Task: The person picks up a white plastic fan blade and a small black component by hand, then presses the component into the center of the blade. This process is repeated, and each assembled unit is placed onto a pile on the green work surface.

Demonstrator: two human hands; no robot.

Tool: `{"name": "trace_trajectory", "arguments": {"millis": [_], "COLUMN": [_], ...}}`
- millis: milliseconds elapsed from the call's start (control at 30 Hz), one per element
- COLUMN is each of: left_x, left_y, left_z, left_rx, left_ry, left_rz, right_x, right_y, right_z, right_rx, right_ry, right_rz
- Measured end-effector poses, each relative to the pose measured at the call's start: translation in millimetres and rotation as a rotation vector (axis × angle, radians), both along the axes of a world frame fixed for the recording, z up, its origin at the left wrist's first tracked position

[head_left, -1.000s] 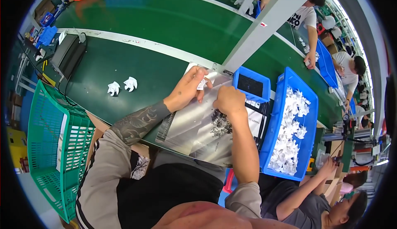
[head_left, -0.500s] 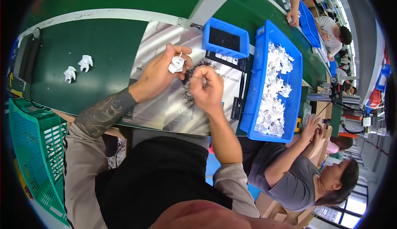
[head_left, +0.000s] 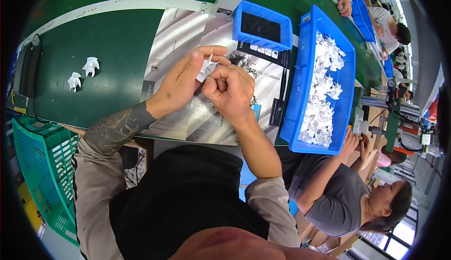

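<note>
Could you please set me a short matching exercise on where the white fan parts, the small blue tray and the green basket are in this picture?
Things:
1. Fan in the hands
2. Two loose fans
3. Heap of fans
4. Small tray
5. Basket

Places:
A. in the long blue bin
B. beyond the hands, holding dark material
C. on the green belt, to the left
D. pinched between left hand and right hand
E. below the bench edge, at the person's left

Pairs: 1-D, 2-C, 3-A, 4-B, 5-E
</note>
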State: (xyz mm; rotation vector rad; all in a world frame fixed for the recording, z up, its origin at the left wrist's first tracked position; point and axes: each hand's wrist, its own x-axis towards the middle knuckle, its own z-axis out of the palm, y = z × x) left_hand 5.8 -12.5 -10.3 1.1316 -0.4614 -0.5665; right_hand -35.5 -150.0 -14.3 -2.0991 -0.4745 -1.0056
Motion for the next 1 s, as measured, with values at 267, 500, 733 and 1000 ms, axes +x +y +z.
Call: {"name": "trace_trajectory", "arguments": {"millis": [267, 500, 733, 1000], "left_x": [5, 5, 6, 7], "left_y": [4, 4, 5, 7], "left_z": [5, 10, 12, 12], "left_rx": [0.088, 0.104, 0.109, 0.135], "left_ry": [-0.130, -0.118, -0.124, -0.059], "left_rz": [-0.035, -0.050, -0.057, -0.035], "right_x": [0, 1, 0, -7], "right_y": [2, 4, 6, 15], "right_z": [-3, 0, -4, 0], "right_rx": [0.026, 0.001, 0.069, 0.607], "right_ry": [0.048, 0.042, 0.066, 0.510], "right_rz": [-0.032, -0.017, 0.010, 0.031]}}
